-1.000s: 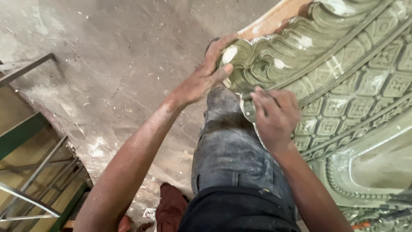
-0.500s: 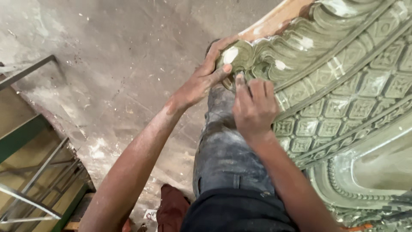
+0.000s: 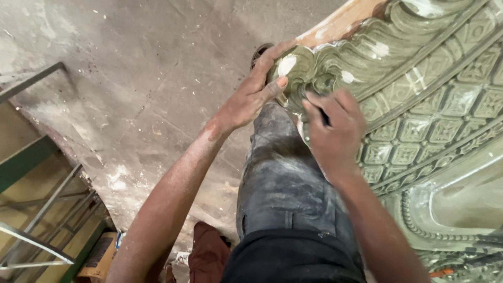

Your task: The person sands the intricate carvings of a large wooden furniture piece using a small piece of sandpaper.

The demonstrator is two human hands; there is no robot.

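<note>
A large green moulding (image 3: 419, 99) with carved scrolls, square panels and white filler patches fills the right side. My left hand (image 3: 251, 99) grips its scrolled end, thumb pressed on the carved face beside a white patch (image 3: 286, 65). My right hand (image 3: 335, 131) lies just to the right, fingers curled down against the carving. A dark sliver shows between its fingers; I cannot tell what it is. My leg in dusty blue jeans (image 3: 283, 178) stands directly under both hands, against the moulding's edge.
A dusty grey concrete floor (image 3: 131, 78) lies far below. A green and grey metal frame (image 3: 36, 173) stands at the lower left, with a cardboard box (image 3: 99, 254) and a reddish cloth (image 3: 207, 251) near it. Bare orange backing (image 3: 340, 21) edges the moulding's top.
My right hand has slid up and left along the carving, from the square panels to the scrolled end beside my left hand. The left hand has kept its grip.
</note>
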